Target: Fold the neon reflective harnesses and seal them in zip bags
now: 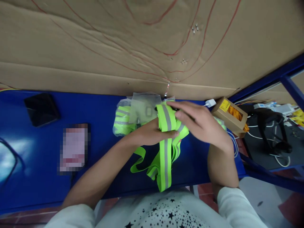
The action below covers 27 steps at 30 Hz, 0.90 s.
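Observation:
A neon yellow-green reflective strap [165, 152] with a grey stripe is bunched in layers over my left hand [152, 132]. The thumb of that hand presses across the strap, and its other fingers are mostly hidden behind the layers. From the right, my right hand [199, 120] reaches to the top of the bundle, its fingers and thumb closed around the upper edge beside a dark piece. Loose lengths of strap hang below toward my shirt. Just behind, a clear plastic bag [123, 118] with similar yellow-green material lies on the blue table [102, 177].
On the left are a black flat object [41, 109] and a blurred-out pinkish item [74, 147]. A cardboard box [229, 115] with orange contents stands at the right, near white cables. Brown cardboard [95, 47] rises behind the table. A blue metal frame [293, 90] stands far right.

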Motion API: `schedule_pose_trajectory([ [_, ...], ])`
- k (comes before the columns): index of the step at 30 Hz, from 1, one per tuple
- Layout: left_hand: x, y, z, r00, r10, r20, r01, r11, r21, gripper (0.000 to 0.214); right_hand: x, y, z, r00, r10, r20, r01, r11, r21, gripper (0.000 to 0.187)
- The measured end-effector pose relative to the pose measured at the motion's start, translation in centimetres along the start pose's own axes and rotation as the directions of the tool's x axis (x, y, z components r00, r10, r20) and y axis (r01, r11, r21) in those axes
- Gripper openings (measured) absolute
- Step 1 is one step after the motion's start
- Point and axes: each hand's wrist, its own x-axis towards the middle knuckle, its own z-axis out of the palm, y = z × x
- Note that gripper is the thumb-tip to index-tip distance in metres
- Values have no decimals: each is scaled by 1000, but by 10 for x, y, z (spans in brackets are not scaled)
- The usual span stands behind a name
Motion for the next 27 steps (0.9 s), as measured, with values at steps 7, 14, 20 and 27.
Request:
schedule_pose_trajectory([
  [7,-5,0,-5,998,54,40,-53,998,-20,32,-7,-9,7,993,8,114,-1,998,-62,82],
  [14,-5,-2,-4,992,128,22,-127,992,-21,29,-7,-19,3,989,0,146,15,995,-99,63],
  [20,-12,8,-10,974,216,73,-224,965,134,32,-9,-20,4,992,-23,121,40,989,-140,70],
  [27,-6,9,0,993,110,53,-89,948,-306,19,-3,-17,5,1000,18,19,-17,998,-55,40],
])
